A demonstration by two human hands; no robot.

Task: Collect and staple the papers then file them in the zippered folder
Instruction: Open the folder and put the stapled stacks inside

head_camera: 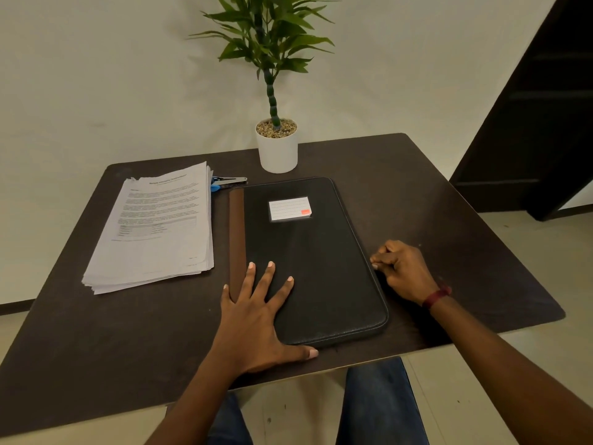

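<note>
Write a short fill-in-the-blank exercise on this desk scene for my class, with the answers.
1. The stack of papers lies to the ____ of the zippered folder.
2. The left hand rests flat on the folder; the right hand is at its ____ edge.
3. The plant stands in a ____ pot.
Answers: left; right; white.
</note>
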